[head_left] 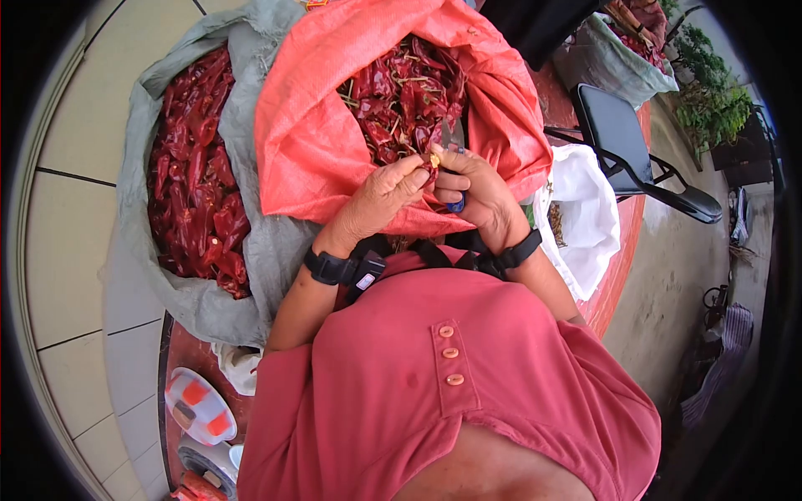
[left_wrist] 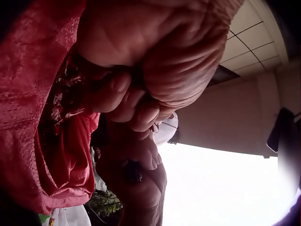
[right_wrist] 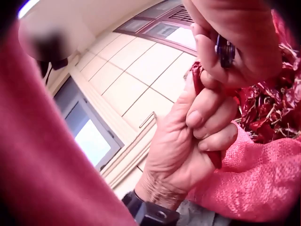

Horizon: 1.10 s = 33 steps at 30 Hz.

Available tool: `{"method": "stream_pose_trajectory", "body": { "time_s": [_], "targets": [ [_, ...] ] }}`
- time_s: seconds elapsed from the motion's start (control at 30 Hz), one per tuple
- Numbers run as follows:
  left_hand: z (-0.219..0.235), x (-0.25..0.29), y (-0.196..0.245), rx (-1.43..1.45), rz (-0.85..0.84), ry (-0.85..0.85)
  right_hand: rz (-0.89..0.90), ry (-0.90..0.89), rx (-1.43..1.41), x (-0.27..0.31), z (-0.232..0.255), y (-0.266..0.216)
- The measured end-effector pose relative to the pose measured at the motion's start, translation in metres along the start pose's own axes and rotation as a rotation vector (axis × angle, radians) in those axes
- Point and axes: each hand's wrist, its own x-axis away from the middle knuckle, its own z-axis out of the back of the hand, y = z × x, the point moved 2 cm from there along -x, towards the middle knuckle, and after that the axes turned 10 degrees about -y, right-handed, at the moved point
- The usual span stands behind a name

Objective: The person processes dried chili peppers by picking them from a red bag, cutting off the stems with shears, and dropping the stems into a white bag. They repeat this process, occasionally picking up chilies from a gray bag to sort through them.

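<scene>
My left hand (head_left: 386, 194) grips a dried red chili pepper (right_wrist: 198, 77), its tip poking out below the curled fingers in the right wrist view. A pale stem end (head_left: 434, 159) shows between the two hands. In my right hand (head_left: 478, 190) is a pair of scissors with a blue handle (head_left: 455, 204); grey blades (head_left: 452, 134) point away over the sack. Both hands meet above the near rim of an orange-red woven sack (head_left: 305, 125). Inside it lie many stemmed dried chilies (head_left: 399, 93). The left wrist view hides the pepper behind the fingers.
To the left stands a grey sack (head_left: 138, 209) of glossy red chilies (head_left: 196, 179). At right are a white bag (head_left: 591, 213) with brownish bits, a black chair (head_left: 614, 125) and another filled sack (head_left: 614, 63). A patterned bowl (head_left: 200, 405) sits at lower left.
</scene>
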Motion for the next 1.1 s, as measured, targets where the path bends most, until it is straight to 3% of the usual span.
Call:
{"method": "stream_pose_trajectory", "body": {
  "time_s": [0.1,0.2,0.23,0.27,0.33,0.4,0.47,0.53,0.6,0.63,0.67,0.73,0.83,0.87,0.93,0.97,1.03,1.07,1.1],
  "targets": [
    [0.001,0.003,0.002,-0.024,-0.005,-0.049,-0.158,-0.027,-0.425,-0.003,0.007,0.005],
    [-0.002,0.005,0.011,-0.019,0.041,-0.080,-0.029,-0.051,-0.106,0.000,-0.003,-0.004],
    [0.000,0.006,0.014,-0.078,0.068,-0.112,0.099,-0.071,0.196,0.006,-0.011,-0.011],
    [0.002,0.007,0.017,-0.138,0.095,-0.143,0.207,0.104,0.340,0.011,-0.009,-0.015],
    [0.002,0.007,0.024,-0.292,-0.070,-0.067,0.484,0.400,0.767,0.033,-0.021,-0.031],
    [0.001,0.012,0.035,-0.427,-0.161,0.018,0.768,0.592,0.985,0.057,-0.017,-0.045],
    [0.001,0.023,0.063,-0.550,-0.177,0.108,0.972,0.725,1.369,0.084,-0.002,-0.059],
    [0.007,0.043,0.087,-0.699,-0.233,0.262,1.045,0.941,1.616,0.113,0.018,-0.070],
    [0.020,0.069,0.105,-0.973,-0.187,0.510,0.833,1.289,1.872,0.139,0.043,-0.080],
    [0.032,0.082,0.108,-1.026,-0.176,0.650,0.588,1.444,1.895,0.149,0.054,-0.081],
    [0.045,0.093,0.112,-1.074,-0.166,0.791,0.392,1.485,1.921,0.159,0.076,-0.082],
    [0.073,0.104,0.125,-1.216,-0.038,1.014,0.169,1.486,1.854,0.164,0.095,-0.078],
    [0.110,0.112,0.129,-1.836,0.083,1.157,0.239,1.336,1.712,0.151,0.109,-0.071],
    [0.114,0.113,0.126,-1.546,0.031,1.190,0.369,1.208,1.549,0.143,0.114,-0.067],
    [0.087,0.094,0.126,-0.963,-0.047,1.193,0.615,1.075,1.503,0.119,0.100,-0.054],
    [0.071,0.077,0.119,-0.898,-0.007,1.041,0.660,1.054,1.666,0.108,0.090,-0.048],
    [0.055,0.041,0.086,-0.780,0.026,0.657,0.534,0.924,1.520,0.090,0.064,-0.035],
    [0.047,0.021,0.077,-1.016,0.033,0.452,0.497,0.829,1.477,0.083,0.051,-0.027],
    [0.047,0.001,0.058,-1.134,-0.036,0.414,0.524,0.765,1.535,0.076,0.042,-0.021]
  ]
}}
